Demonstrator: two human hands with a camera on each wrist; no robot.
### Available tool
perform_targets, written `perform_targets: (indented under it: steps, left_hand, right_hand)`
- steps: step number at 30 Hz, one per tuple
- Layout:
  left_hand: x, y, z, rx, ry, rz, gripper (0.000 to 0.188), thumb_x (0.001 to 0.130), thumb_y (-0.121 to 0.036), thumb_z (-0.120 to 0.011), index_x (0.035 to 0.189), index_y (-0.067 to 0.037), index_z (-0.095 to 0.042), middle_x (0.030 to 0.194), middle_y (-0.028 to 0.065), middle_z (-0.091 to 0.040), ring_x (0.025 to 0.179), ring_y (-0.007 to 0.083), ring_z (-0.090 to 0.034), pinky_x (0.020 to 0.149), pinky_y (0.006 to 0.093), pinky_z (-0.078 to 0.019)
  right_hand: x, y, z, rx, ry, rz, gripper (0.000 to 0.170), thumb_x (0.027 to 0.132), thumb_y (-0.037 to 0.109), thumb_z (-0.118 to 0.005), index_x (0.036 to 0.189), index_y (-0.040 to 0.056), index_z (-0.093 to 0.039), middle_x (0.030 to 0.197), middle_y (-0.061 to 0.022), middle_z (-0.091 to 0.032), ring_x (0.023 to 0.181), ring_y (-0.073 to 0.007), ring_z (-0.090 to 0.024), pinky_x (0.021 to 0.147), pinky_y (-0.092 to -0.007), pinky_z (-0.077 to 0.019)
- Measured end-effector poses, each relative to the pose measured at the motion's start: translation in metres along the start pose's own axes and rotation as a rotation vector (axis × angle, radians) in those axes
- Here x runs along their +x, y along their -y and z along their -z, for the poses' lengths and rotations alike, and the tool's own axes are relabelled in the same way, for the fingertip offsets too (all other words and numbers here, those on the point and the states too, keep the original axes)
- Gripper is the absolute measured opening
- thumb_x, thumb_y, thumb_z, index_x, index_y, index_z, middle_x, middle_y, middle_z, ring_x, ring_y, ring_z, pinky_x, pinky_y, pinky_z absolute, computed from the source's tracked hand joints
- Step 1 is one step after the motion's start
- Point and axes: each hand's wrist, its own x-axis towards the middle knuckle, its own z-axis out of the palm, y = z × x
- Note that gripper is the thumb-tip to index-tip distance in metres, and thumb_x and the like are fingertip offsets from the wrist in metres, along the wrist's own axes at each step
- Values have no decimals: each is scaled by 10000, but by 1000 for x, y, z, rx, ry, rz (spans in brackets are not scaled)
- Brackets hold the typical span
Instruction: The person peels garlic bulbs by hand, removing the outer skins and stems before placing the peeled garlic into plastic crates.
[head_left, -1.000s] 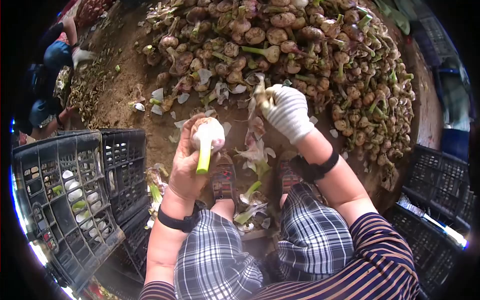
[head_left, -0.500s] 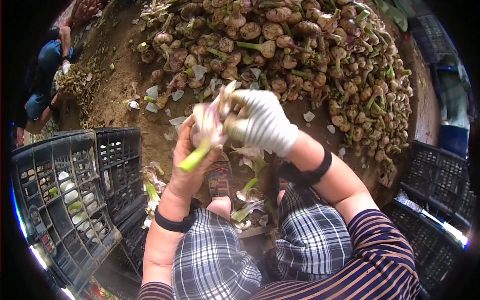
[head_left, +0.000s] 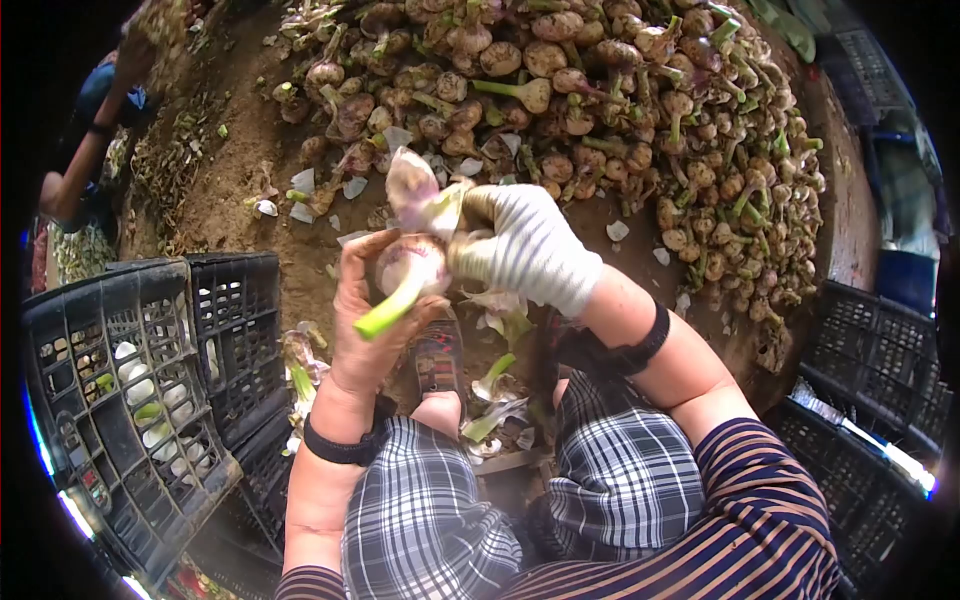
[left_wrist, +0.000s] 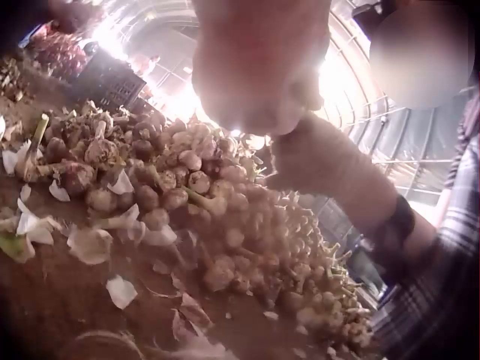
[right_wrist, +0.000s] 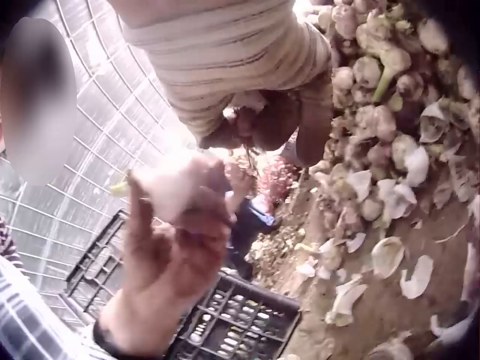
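Observation:
In the head view my bare left hand [head_left: 365, 325] holds a garlic bulb [head_left: 412, 264] from below and the side, its cut green stem [head_left: 388, 310] pointing down toward me. My right hand [head_left: 530, 245], in a white striped glove, pinches loose outer skin [head_left: 425, 195] just above and right of the bulb. The right wrist view shows the bulb [right_wrist: 180, 187] in the fingers of the left hand [right_wrist: 169, 262], below the gloved hand [right_wrist: 240, 67]. In the left wrist view, the left hand [left_wrist: 259, 67] hides the bulb.
A large heap of unpeeled garlic [head_left: 600, 100] lies ahead. Black crates stand at the left [head_left: 120, 370], one with white bulbs inside, and at the right [head_left: 870, 350]. Scattered skins [head_left: 490, 420] lie around my shoes. Another person's arm [head_left: 85, 160] shows at far left.
My right hand came in from the upper right to the bulb, and skin now stands away from it. The bulb's stem has turned toward the lower left. The person at far left raised an arm.

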Motion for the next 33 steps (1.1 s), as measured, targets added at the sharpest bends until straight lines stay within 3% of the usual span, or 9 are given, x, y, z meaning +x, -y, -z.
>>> perform_targets:
  steps: [3,6,7,9,12,17,23,27,33]
  left_hand:
    - [0,-25,-11,-787,14,257,630,720,-182,-781,1220,-68,-416,1127,41,-516,1044,152,-524,925,280,-434]
    - [1,-13,-4,-918,15,294,608,753,-152,-749,1244,-54,-405,1145,55,-521,1052,158,-530,914,275,-450]
    - [2,-13,-5,-919,15,293,608,753,-152,-749,1244,-54,-405,1145,55,-521,1052,158,-530,914,275,-450]
    - [4,-13,-7,-820,-4,331,620,762,-63,-717,1280,-26,-378,1160,66,-522,1044,155,-532,898,272,-455]
    - [3,-14,-10,-704,3,351,648,758,-19,-699,1310,-24,-360,1171,61,-526,1050,150,-527,914,276,-436]
    - [5,-15,-7,-463,47,423,616,727,13,-719,1254,-7,-401,1108,70,-536,1001,133,-537,851,257,-461]
    - [3,-17,-9,-444,4,352,561,731,-167,-711,1190,-46,-412,1042,48,-520,941,116,-521,845,261,-437]
    - [2,-10,-9,-443,42,376,547,722,-142,-714,1144,-52,-378,1026,62,-506,925,106,-516,813,255,-452]
    - [1,-13,-28,-90,36,243,601,681,-79,-752,1127,-33,-352,1028,84,-532,935,123,-527,800,273,-474]
  right_hand:
    - [14,-26,4,66,-65,-125,284,747,108,-637,1017,21,-622,711,-37,-601,613,-65,-522,570,-247,-462]
    - [7,-32,7,-205,-170,209,277,773,158,-649,1029,53,-632,781,-75,-646,721,-174,-609,652,-294,-491]
    - [5,-30,8,-189,-258,437,268,767,204,-672,1008,90,-649,792,-84,-662,747,-241,-643,661,-314,-501]
    - [-1,-29,15,-123,-118,173,226,763,184,-670,963,78,-664,966,-102,-644,824,-261,-626,710,-340,-496]
    - [5,-30,10,-403,-285,316,183,765,106,-635,924,16,-650,913,-151,-634,857,-301,-596,753,-338,-483]
    - [1,-24,18,-325,-271,175,170,773,248,-649,883,126,-693,637,-81,-635,581,-240,-617,649,-339,-486]
    - [4,-32,17,-833,-556,466,253,774,95,-608,1019,54,-655,877,-130,-632,886,-260,-608,759,-312,-487]
    - [-6,-8,12,461,123,-156,258,795,205,-687,1013,66,-673,847,4,-663,755,-39,-563,674,-209,-465]
    - [-3,-12,-3,533,176,-197,281,726,157,-717,966,20,-669,814,-20,-657,729,-56,-574,667,-224,-481]
